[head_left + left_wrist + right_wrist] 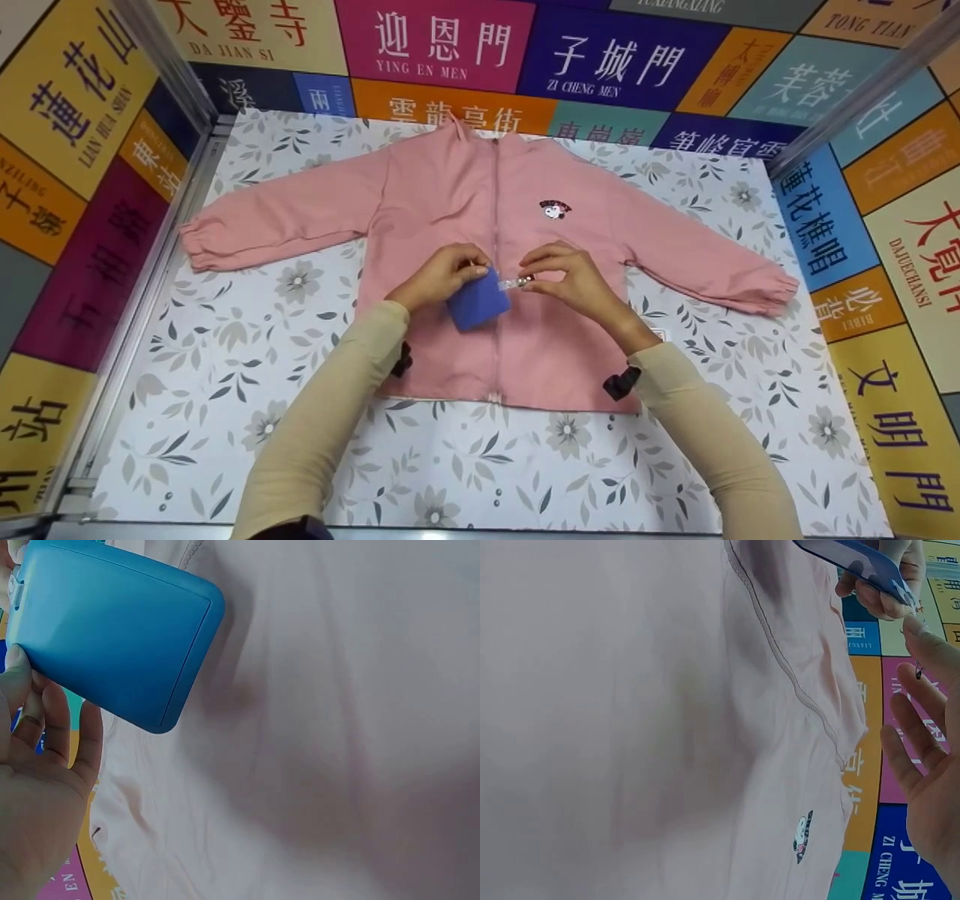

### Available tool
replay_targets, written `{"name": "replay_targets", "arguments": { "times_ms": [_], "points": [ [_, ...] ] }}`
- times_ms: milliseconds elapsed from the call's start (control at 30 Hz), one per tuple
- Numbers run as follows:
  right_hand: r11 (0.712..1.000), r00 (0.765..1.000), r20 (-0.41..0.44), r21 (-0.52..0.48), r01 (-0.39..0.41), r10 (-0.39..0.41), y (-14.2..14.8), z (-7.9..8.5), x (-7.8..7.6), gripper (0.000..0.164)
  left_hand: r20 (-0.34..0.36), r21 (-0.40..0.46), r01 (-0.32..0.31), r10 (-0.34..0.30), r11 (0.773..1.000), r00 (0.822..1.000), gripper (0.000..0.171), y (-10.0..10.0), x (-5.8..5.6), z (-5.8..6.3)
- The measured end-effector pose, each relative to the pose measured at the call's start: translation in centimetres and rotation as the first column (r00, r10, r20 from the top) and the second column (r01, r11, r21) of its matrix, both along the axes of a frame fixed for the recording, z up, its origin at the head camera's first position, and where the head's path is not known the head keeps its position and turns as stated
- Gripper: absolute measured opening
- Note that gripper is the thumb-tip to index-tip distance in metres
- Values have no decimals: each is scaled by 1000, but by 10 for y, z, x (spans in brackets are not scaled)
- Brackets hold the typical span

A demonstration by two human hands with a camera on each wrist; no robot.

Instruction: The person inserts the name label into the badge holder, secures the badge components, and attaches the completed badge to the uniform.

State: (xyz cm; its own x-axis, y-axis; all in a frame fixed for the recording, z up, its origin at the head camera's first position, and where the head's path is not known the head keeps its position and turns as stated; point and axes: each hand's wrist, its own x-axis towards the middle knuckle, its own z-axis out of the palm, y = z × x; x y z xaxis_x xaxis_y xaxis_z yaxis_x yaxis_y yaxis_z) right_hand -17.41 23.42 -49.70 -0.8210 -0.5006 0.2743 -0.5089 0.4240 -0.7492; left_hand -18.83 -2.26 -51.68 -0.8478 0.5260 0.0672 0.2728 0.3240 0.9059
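Note:
A flat blue card holder [478,301] with rounded corners hangs over the middle of a pink zip-up jacket [562,352]. My left hand [439,277] pinches its upper edge between thumb and fingers. In the left wrist view, the smooth face of the card holder [120,630] is turned to the camera, with a slot near the held end. From its side runs a short clear strap with a metal clip [516,283]. My right hand [574,283] pinches the clip end between thumb and index finger, its other fingers spread loosely.
The jacket lies flat with both sleeves out, its zip [495,202] closed and a small cartoon patch [553,210] on its chest. Beneath it is a leaf-patterned white table [300,427]. Colourful lettered panels [442,37] stand behind and at both sides.

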Motion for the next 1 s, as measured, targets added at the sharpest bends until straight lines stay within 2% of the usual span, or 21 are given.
{"name": "replay_targets", "arguments": {
  "times_ms": [133,300,567,733,800,1000],
  "points": [
    [999,1000,-14,-35,9,-9,-1,-1,1,16,15,14,-24,24,1000,1000,15,0,0,-1],
    [998,999,7,-58,36,-35,-4,-1,4,13,18,16,-38,38,999,999,16,-1,0,-1],
    [994,997,57,-89,60,-55,-13,23,19,12,17,62,-67,66,996,998,19,-1,0,-1],
    [992,995,74,-100,76,-69,-15,26,21,11,7,77,-103,102,992,995,16,1,1,2],
    [990,994,78,-110,85,-77,-15,26,21,11,-21,79,-117,119,990,993,15,2,1,5],
    [983,991,81,-142,115,-105,-18,31,20,11,-166,79,-130,141,988,976,13,8,3,19]
  ]
}}
